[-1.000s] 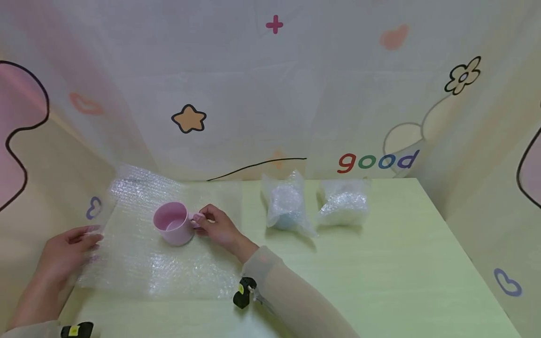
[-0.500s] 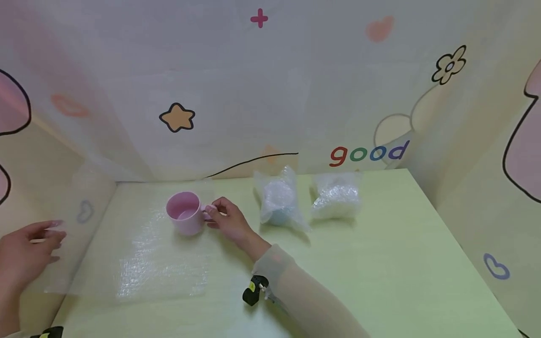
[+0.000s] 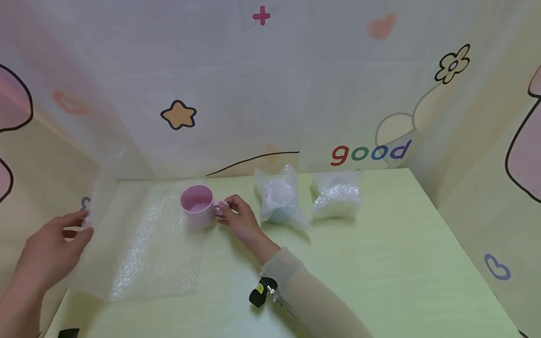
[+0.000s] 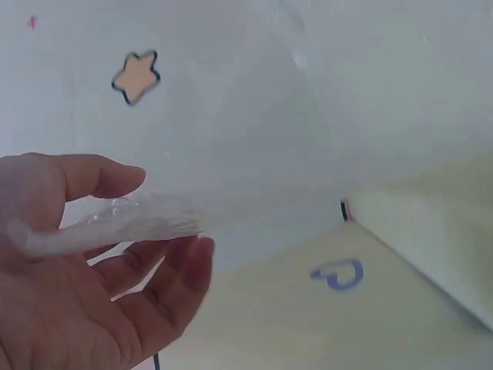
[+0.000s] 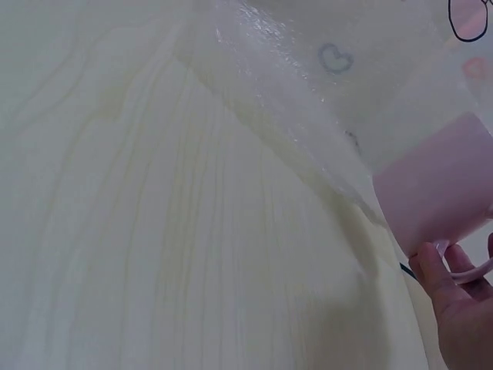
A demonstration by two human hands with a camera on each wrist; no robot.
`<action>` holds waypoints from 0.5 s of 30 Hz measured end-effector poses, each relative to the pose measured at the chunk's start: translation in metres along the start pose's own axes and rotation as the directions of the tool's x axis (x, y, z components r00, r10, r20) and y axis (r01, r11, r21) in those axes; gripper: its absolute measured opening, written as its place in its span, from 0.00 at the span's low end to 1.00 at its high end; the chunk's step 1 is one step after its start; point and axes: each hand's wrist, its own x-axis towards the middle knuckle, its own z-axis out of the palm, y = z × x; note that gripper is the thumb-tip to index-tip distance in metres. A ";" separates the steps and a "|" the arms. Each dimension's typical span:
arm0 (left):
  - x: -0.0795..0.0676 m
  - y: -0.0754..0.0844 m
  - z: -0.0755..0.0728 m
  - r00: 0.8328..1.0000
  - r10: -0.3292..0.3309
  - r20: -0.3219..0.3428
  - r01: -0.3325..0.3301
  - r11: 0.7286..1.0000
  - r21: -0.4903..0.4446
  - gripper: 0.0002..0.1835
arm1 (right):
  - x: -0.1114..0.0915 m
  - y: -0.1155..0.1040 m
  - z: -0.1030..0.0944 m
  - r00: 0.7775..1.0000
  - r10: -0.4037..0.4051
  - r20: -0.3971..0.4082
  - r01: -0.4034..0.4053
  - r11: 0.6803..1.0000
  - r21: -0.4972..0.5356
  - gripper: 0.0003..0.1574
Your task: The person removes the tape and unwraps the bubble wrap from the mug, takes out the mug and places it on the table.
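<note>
pink mug (image 3: 197, 216) is left of mid-table, over the right edge of a clear bubble wrap sheet (image 3: 141, 249); can't tell if its base touches. mouth faces up, long axis approx upright, handle (image 3: 219, 208) pts right. right hand (image 3: 243, 225) pinches that handle, thumb & fingers narrow on it. left hand (image 3: 52, 246) holds the left side of the sheet, raised off the table; in the left wrist view a gathered fold lies btw thumb & fingers. only readable writing: "good" (image 3: 369, 153), multicolour letters low on the far backdrop (image 3: 232, 89), right of centre. black device (image 3: 263, 292) by the right cuff has a yellow-green label, too small to read. edges: table (image 3: 380, 267) meets the backdrop along its far side; its right edge runs from far down to near right, w/ the light wood top spreading right & near of the 2 wrapped bundles. left bundle (image 3: 279, 195) sits just right of the right hand, right bundle (image 3: 337, 196) beside it, small gap btw them. sheet's near edge stops short of the near side.
</note>
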 end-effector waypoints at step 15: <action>-0.036 0.057 0.066 0.937 0.343 0.069 -0.338 0.938 -0.074 0.31 | -0.012 -0.003 -0.011 0.993 0.004 -0.120 -0.004 1.000 -0.004 0.13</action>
